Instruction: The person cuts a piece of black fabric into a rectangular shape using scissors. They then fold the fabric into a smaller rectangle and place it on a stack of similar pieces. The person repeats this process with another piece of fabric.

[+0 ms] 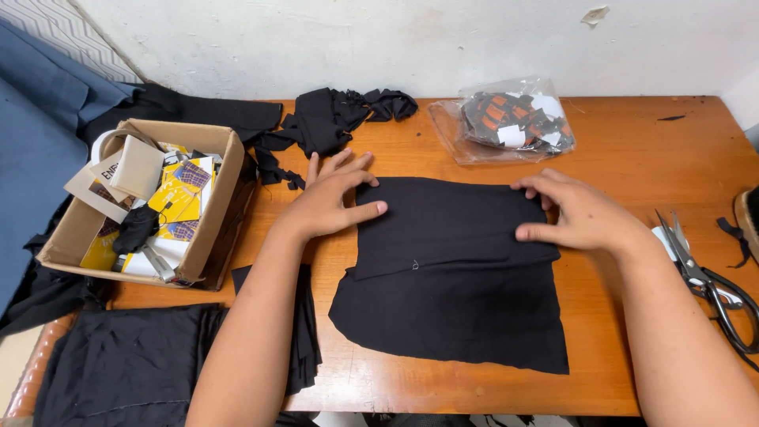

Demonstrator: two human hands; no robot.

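Observation:
A black piece of fabric [451,277] lies flat on the orange wooden table [632,158], its upper part folded over as a second layer. My left hand [332,198] rests palm down on the fabric's upper left corner, fingers spread. My right hand [577,209] presses on the upper right edge of the fold, thumb and fingers on the cloth. Neither hand grips anything; both lie flat on the fabric.
A cardboard box [213,213] of cards and tags stands at the left. Black fabric scraps [332,119] lie at the back. A clear bag [506,119] of black-and-orange items sits behind. Large scissors [711,285] lie at the right edge. More black cloth [134,364] hangs at front left.

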